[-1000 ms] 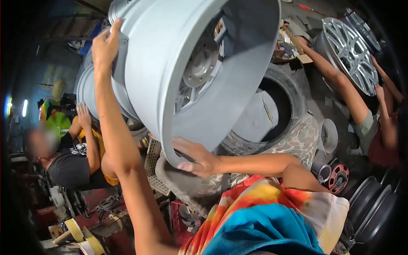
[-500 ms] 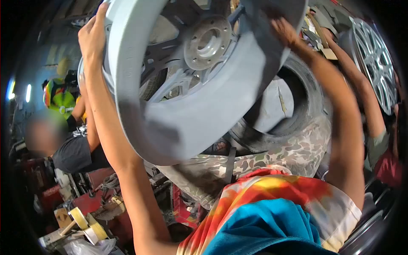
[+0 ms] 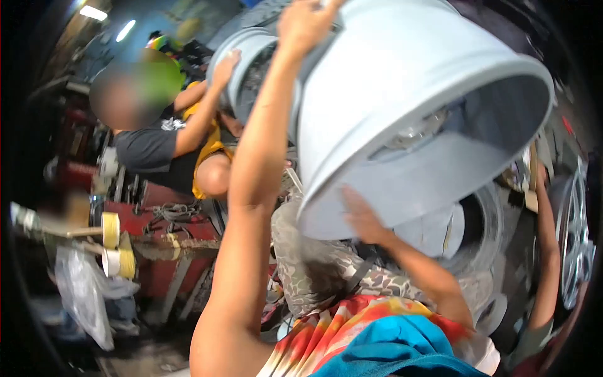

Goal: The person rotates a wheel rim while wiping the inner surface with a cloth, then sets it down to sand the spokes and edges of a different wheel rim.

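A large light-grey wheel rim point(image 3: 389, 81) is tilted up in front of me, its open barrel facing down toward my right. My left hand point(image 3: 308, 25) is closed on its upper left edge. Somewhat blurred, my right hand point(image 3: 364, 217) is at the rim's lower lip with its fingers stretched out along the inner wall; firm contact cannot be made out. The hub point(image 3: 418, 132) shows dimly inside the barrel. Below the rim lies a black tyre point(image 3: 493, 226) with a grey disc point(image 3: 443, 229) inside it, beside my camouflage trousers point(image 3: 301, 251).
At left, a co-worker in a dark shirt point(image 3: 146, 149) has a hand on another grey rim point(image 3: 242, 47). Another person's arm point(image 3: 548, 251) is at right, near a spoked wheel point(image 3: 573, 239). Tape rolls point(image 3: 110, 230) and a plastic bag point(image 3: 88, 289) are at lower left.
The rim has turned from showing its spokes to showing its outer barrel, and sits farther right in view. My right hand has moved from its upper right side to the lower lip.
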A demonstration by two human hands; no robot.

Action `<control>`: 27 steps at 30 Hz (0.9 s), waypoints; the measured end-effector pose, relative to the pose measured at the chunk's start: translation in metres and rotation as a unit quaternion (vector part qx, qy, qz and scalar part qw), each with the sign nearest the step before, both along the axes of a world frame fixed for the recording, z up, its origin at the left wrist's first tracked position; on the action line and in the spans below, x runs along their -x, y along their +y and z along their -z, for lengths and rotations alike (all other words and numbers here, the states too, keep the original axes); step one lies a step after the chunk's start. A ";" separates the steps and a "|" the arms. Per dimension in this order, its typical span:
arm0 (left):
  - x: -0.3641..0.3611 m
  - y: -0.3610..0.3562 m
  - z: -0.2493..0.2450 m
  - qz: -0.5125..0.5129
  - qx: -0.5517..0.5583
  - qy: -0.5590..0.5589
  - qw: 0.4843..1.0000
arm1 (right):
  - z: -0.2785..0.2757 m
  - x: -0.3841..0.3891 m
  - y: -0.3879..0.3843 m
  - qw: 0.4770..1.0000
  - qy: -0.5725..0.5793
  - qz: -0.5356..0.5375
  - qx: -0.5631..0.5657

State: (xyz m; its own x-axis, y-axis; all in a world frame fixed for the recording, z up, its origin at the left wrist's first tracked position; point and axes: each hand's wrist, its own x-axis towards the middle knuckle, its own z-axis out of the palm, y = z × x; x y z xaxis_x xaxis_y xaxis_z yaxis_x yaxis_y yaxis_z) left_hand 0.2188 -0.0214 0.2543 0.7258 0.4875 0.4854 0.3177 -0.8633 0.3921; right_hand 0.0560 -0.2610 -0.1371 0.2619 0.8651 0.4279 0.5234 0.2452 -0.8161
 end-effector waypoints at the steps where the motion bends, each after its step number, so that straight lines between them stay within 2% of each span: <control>1: 0.004 -0.003 -0.003 0.013 0.003 0.001 1.000 | 0.031 -0.052 -0.030 0.990 -0.072 0.019 0.119; 2: 0.008 -0.003 -0.004 0.029 0.008 0.006 1.000 | 0.068 -0.112 -0.062 0.973 -0.167 0.062 0.149; 4: 0.008 -0.002 0.006 -0.001 -0.011 -0.057 0.998 | 0.078 -0.239 -0.117 0.899 -0.350 0.154 0.211; 5: 0.011 0.000 0.010 0.020 -0.019 -0.075 0.997 | 0.062 -0.289 -0.138 0.849 -0.466 0.210 0.132; 6: 0.013 -0.004 0.007 0.013 0.014 -0.040 0.999 | 0.055 -0.338 -0.150 0.785 -0.511 0.220 0.274; 8: 0.016 -0.007 0.002 0.016 0.021 -0.027 0.999 | 0.014 -0.388 -0.155 0.727 -0.580 0.274 0.248; 11: 0.014 -0.002 0.001 0.016 0.023 -0.017 0.999 | -0.030 -0.362 -0.135 0.743 -0.548 0.314 0.223; 12: 0.013 -0.003 -0.001 0.017 0.020 -0.020 0.999 | 0.013 -0.360 -0.127 0.837 -0.225 0.311 0.390; 13: 0.012 -0.002 0.001 0.009 0.016 -0.031 0.999 | 0.060 -0.336 -0.107 0.822 -0.404 0.288 0.280; 14: 0.010 -0.001 0.003 0.000 0.012 -0.042 0.999 | 0.075 -0.284 -0.091 0.851 -0.412 0.315 0.086; 15: 0.009 0.001 0.001 0.009 0.027 -0.023 0.999 | 0.088 -0.225 -0.063 0.890 -0.310 0.323 0.093; 16: 0.011 0.001 0.000 0.008 0.025 -0.025 0.999 | 0.101 -0.164 -0.027 0.907 -0.210 0.336 0.146; 17: 0.011 -0.003 0.001 0.001 0.018 -0.033 0.999 | 0.099 -0.105 0.005 0.936 -0.100 0.313 0.127; 18: 0.009 -0.006 0.001 -0.002 0.012 -0.042 0.999 | 0.092 -0.052 0.037 0.948 -0.057 0.295 0.104; 19: 0.006 -0.002 0.000 0.003 0.022 -0.014 1.000 | 0.048 -0.005 0.057 0.956 0.009 0.278 0.093; 21: 0.008 -0.002 -0.001 0.004 0.033 -0.009 0.999 | -0.061 0.037 0.043 0.974 0.190 0.105 0.057; 22: 0.009 -0.001 -0.002 0.004 0.045 -0.005 0.999 | -0.085 0.037 0.025 0.975 0.189 0.107 0.054; 24: 0.009 0.001 -0.003 0.013 0.046 -0.004 0.999 | -0.108 0.045 -0.006 0.986 0.163 0.005 -0.034; 25: 0.010 0.003 -0.003 0.008 0.028 -0.014 0.999 | -0.084 0.033 -0.020 0.998 0.065 -0.013 0.008; 27: 0.011 0.008 0.003 -0.008 -0.013 -0.035 0.999 | 0.005 -0.031 -0.069 0.988 -0.113 -0.019 0.101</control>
State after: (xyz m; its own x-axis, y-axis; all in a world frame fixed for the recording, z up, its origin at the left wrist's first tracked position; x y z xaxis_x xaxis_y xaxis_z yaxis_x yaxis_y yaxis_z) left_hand 0.2074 -0.0134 0.2517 0.6818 0.4846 0.5480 0.3030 -0.8689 0.3914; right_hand 0.0872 -0.3304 -0.1417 0.1449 0.9463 0.2890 0.6909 0.1123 -0.7142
